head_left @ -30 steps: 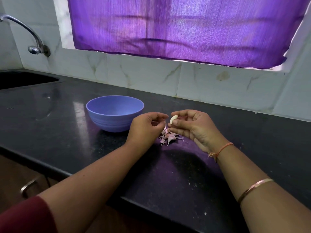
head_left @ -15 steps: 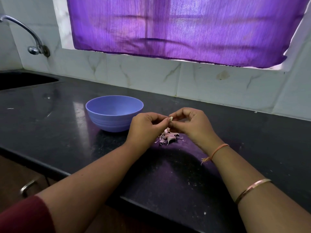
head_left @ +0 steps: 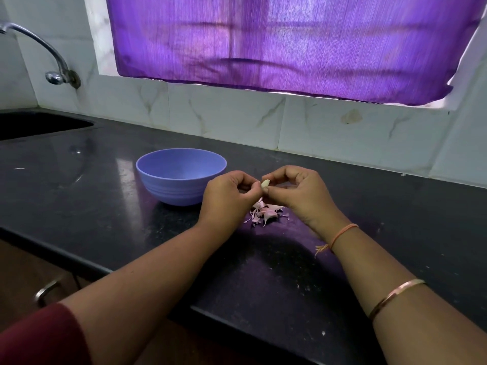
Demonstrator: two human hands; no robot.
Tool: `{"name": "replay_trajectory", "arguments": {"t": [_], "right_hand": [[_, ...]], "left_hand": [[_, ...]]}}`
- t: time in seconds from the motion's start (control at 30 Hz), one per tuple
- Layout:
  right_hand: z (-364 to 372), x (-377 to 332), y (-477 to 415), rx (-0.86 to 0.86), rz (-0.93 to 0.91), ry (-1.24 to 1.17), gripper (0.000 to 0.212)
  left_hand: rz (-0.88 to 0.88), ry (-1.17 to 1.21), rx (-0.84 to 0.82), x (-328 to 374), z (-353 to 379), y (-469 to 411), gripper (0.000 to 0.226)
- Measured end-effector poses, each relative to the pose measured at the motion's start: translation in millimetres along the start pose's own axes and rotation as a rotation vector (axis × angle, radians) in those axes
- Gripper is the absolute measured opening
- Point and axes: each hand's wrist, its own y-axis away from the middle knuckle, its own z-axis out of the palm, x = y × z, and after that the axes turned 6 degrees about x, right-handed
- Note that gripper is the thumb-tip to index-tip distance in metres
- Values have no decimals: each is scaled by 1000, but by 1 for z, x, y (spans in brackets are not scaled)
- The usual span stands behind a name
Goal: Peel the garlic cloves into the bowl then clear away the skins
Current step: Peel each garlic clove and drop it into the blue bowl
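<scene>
1. A black polished stone countertop [head_left: 105,206] runs across the view. It is speckled with pale crumbs near its front edge and reflects the window light.
2. Behind it stands a backsplash of white marble-look tiles [head_left: 224,114]. Above that, a purple curtain [head_left: 290,43] covers a window, with daylight glowing through the cloth.
3. At far left a dark sink [head_left: 39,125] is set into the counter, and a curved metal tap [head_left: 47,51] comes off the wall above it.
4. Below the counter's front edge, at lower left, is a brown cabinet front with a metal handle [head_left: 46,289].
5. A blue-violet plastic bowl [head_left: 174,188] sits upright on the counter, just left of the hands.
6. The right hand [head_left: 297,193] has its fingers curled and pinches a pale garlic clove [head_left: 265,184] between thumb and fingertips, above the counter.
7. The left hand [head_left: 226,196] is also curled. Its thumb and forefinger meet the clove's left side, so both hands have hold of it.
8. A small heap of pinkish garlic skins [head_left: 266,214] lies on the counter directly under the hands, right of the bowl and apart from it.
9. The right wrist wears an orange thread [head_left: 342,233], and a copper-coloured bangle [head_left: 395,296] sits further up the forearm. A maroon sleeve [head_left: 44,335] covers the upper left arm.
</scene>
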Motion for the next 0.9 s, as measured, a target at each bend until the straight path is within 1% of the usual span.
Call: {"name": "replay_trajectory", "arguments": {"t": [0.13,0.27,0.4,0.5,0.73,0.9], "right_hand": [[-1,-1,1,-1,61,-146,15],[-4,-1,0,13,109,-230,15],[-6,-2,1,30,146,-249,13],[-7,-3,1,29,160,-242,14],[-8,-4,2,19,140,-191,14],[-7,-3,1,21,131,-160,14]], "left_hand": [[-29,2,31,-2,0,-1,9],[-56,68,5,-2,1,0,7],[-37,148,-61,2,0,2,17],[-14,156,-78,3,0,3,18],[2,86,-55,2,-1,3,15],[22,8,-79,2,0,3,13]]}}
